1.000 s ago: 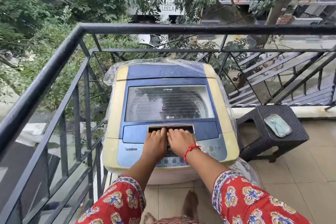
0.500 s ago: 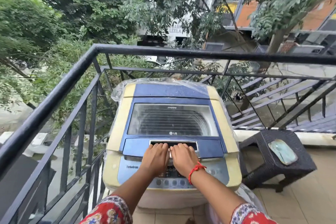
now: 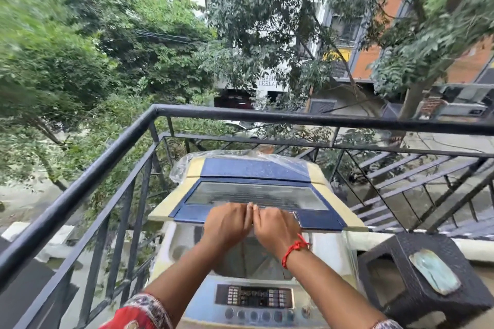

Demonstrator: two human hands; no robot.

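Two hands sit side by side at the middle of the lid's (image 3: 256, 195) front edge. The left hand (image 3: 227, 224) and right hand (image 3: 276, 230) touch along their inner sides, and their fingers curl over the edge and grip it. A red thread (image 3: 294, 247) circles the right wrist.

The blue-framed lid with its clear window is hinged at the back edge of the washing machine (image 3: 171, 244). Its front edge is tipped up clear of the machine's top, and the tub opening (image 3: 246, 256) shows below the wrists. The control panel (image 3: 254, 298) runs along the machine's near edge, under the forearms. Crumpled clear plastic (image 3: 240, 156) lies over the machine's far edge.

The machine stands in the balcony's far left corner, close against the black railing (image 3: 240, 115). Just beside its right side is a dark woven stool (image 3: 427, 307), with a pale bluish slab (image 3: 434, 274) lying flat on its top. I cannot tell what the slab is.
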